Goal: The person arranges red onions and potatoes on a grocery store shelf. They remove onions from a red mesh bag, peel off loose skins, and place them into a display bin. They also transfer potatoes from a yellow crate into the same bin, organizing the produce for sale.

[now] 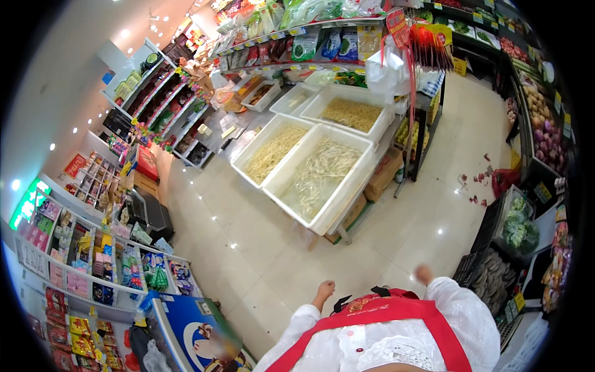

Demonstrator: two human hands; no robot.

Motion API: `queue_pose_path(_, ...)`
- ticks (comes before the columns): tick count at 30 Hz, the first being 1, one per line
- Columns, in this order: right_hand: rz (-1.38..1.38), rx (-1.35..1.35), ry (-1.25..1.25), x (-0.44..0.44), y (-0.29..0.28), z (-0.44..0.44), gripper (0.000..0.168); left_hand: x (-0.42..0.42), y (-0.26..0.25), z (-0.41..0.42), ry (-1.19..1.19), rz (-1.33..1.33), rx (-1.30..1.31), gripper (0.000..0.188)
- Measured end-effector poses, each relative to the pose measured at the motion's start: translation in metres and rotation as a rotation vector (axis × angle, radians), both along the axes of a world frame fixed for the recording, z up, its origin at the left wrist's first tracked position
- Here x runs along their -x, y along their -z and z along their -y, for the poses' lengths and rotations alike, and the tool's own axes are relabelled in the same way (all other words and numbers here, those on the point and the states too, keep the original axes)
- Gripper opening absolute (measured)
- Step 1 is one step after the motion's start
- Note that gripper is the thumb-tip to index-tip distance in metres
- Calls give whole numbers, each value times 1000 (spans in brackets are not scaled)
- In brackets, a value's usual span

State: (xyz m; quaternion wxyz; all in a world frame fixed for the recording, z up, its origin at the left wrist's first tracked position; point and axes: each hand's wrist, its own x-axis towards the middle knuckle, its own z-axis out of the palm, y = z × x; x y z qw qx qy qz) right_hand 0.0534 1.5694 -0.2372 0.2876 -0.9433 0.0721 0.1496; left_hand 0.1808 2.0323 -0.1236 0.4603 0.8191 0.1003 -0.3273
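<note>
My left hand (327,288) hangs over the tiled floor at the lower middle, fingers curled in, with nothing visible in it. To its right my right hand (423,273) is blurred, so its fingers cannot be made out. Both are apart from everything around them. Ahead, on a metal table, stands a white plastic tub (320,229) of pale sprout-like strands in cloudy liquid. Beside it on the left is a second white tub (241,168) of yellowish strands. Behind them another tub (388,122) holds shorter yellow ones.
Cardboard boxes (385,174) sit under the table. Vegetable shelving (534,153) lines the right, with a red net bag (504,182) and red scraps on the floor. A blue chest freezer (186,321) stands at lower left, near packaged-goods shelves (79,269). White plastic bags (389,69) hang behind the tubs.
</note>
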Motion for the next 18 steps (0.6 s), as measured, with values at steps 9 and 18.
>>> queue_pose_path(9,-148,551,-218,132,74,160,16,-102,1,191,449,337,-17,25)
queue_pose_path(18,-271,-814,1398,131,67,56,25,-183,25,307,777,78,-176,22)
